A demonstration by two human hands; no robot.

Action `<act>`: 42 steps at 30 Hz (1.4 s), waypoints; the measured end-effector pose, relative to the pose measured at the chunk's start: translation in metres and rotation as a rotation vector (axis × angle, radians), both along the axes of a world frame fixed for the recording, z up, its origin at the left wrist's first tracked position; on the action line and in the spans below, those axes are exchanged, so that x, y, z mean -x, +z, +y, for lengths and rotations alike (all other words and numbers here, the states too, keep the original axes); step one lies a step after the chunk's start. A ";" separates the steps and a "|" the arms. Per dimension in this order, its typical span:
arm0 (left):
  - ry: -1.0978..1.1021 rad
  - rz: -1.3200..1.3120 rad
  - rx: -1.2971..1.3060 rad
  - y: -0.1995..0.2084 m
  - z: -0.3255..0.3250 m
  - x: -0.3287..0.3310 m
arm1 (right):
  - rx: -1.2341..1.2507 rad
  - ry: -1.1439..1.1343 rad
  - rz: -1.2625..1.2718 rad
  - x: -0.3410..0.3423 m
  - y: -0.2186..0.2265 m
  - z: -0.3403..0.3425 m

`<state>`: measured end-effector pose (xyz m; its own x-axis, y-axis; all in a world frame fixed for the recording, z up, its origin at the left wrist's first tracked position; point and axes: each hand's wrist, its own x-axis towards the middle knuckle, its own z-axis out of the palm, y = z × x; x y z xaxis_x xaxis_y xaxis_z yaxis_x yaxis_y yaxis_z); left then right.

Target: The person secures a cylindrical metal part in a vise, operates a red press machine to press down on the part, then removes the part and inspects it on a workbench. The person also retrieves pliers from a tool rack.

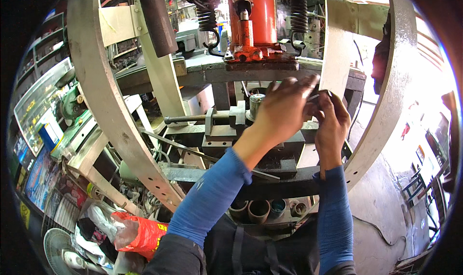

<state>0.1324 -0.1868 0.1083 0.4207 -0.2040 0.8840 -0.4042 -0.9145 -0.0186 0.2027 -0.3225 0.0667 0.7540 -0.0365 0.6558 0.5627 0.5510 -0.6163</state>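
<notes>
Piece [313, 97]: tiny, at R fingertips, btwn the hands, to the right of the cyl [256, 101]; kind too small/blurred to tell.
Drop risk: piece could slip if the R pinch slackens or the other hand tugs; prob. hard to find if it falls thru the frame, poss. down near the cups [259, 211].
Cyl risk: partly behind the L hand, by the vise [224, 116]; a wide wrist swing could knock it.
Jack [264, 24]: above & beyond the hands; knuckle bump poss. if they lift fast.
Rod [212, 158]: slants near the L forearm; could snag the sleeve [202, 198] if the arm drops.
L hand [284, 106]: back up, reaching across to the right, blurred; fingers bent, can't tell if gripping.
R hand [332, 123]: raised, fingers curled up, thumb + index pinching the piece.
Forearms: L diagonal from lower left, R near vert.; hands meet by the frame's R post [337, 48].
</notes>
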 end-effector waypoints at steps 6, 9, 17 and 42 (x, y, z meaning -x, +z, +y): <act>0.281 0.312 0.442 -0.025 0.072 0.030 | 0.080 0.121 0.107 0.034 -0.003 -0.025; 0.321 0.482 0.479 -0.024 0.073 -0.002 | 0.197 0.281 0.117 0.041 -0.012 -0.029; 0.122 0.592 0.732 -0.017 0.077 0.010 | 0.549 0.482 0.465 0.086 -0.019 -0.062; -0.393 1.310 0.670 0.196 -0.245 0.160 | 0.738 -0.090 0.592 0.234 0.246 -0.324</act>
